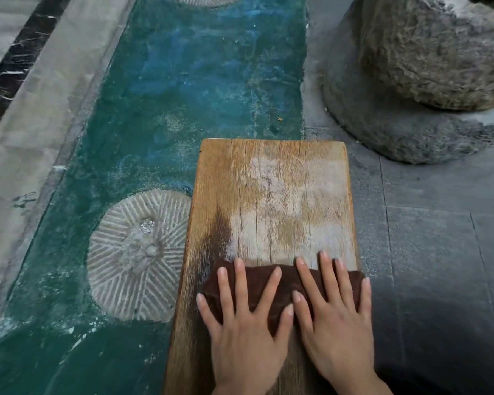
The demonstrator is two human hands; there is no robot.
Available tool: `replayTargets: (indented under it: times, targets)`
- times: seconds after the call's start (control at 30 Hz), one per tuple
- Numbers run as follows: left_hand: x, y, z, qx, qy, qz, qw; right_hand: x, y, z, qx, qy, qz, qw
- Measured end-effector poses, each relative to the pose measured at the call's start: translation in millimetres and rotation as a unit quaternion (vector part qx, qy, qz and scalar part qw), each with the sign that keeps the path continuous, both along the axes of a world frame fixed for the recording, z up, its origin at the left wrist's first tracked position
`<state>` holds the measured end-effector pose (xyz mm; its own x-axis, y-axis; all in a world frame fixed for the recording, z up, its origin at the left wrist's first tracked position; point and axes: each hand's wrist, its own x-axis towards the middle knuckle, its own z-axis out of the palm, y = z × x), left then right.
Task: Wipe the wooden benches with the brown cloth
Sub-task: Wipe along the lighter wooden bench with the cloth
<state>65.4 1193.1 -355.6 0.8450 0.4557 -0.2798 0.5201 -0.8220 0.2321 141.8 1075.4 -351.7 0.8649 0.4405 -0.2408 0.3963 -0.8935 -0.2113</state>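
Note:
A wooden bench (pixel 271 192) runs away from me, its far end squared off and its middle pale with dust. A darker damp streak marks its left side. The brown cloth (pixel 285 283), folded into a band, lies across the near part of the bench. My left hand (pixel 246 323) presses flat on the cloth's left half, fingers spread. Beside it, my right hand (pixel 334 315) presses flat on the right half, fingers spread too. The cloth's middle and edges show between and around the fingers.
A teal-blue painted floor strip (pixel 200 81) lies left of the bench, with a round grooved millstone (pixel 137 255) set in it. A large rough stone (pixel 434 49) on a grey base stands at the back right. Dark grey paving (pixel 439 238) runs along the right.

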Motion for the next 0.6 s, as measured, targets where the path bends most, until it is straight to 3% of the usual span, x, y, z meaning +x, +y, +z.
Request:
replayTargets:
  times: [0.2, 0.6]
  targets:
    - [45.8, 32.6, -9.7, 0.026, -0.006, 0.034, 0.999, 59.2, 26.0, -5.7, -0.016, -0.039, 0.056, 0.998]
    - [196.5, 123.1, -21.5, 0.018, -0.004, 0.013, 1.0, 205.1, 105.9, -19.3, -0.03, -0.03, 0.051, 0.998]
